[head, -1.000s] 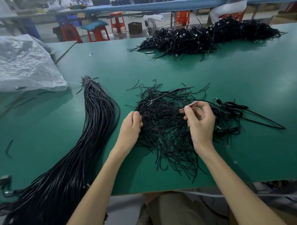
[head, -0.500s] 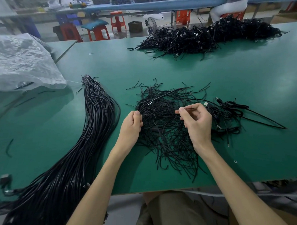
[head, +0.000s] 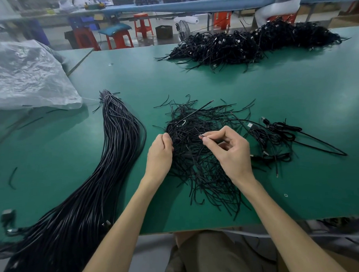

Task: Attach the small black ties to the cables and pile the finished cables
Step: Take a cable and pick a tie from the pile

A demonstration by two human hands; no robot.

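A loose heap of small black ties (head: 197,155) lies in the middle of the green table (head: 295,91). My left hand (head: 160,154) rests on the heap's left edge, fingers curled into the ties. My right hand (head: 229,151) hovers over the heap and pinches one black tie (head: 202,136) between thumb and forefinger. A thick bundle of long black cables (head: 114,158) runs from the table's middle left down off the front edge. A few coiled cables with plugs (head: 276,136) lie right of the heap. A big pile of finished cables (head: 252,45) sits at the far side.
A crumpled clear plastic sheet (head: 24,76) covers the table's far left. A stray tie (head: 12,178) lies near the left edge. Red stools (head: 118,38) and another bench stand beyond the table, with a seated person (head: 280,4) at the far right.
My right hand has slid left over the heap, its pinching fingertips now pointing left with one tie. My left hand has stayed at the heap's left edge.
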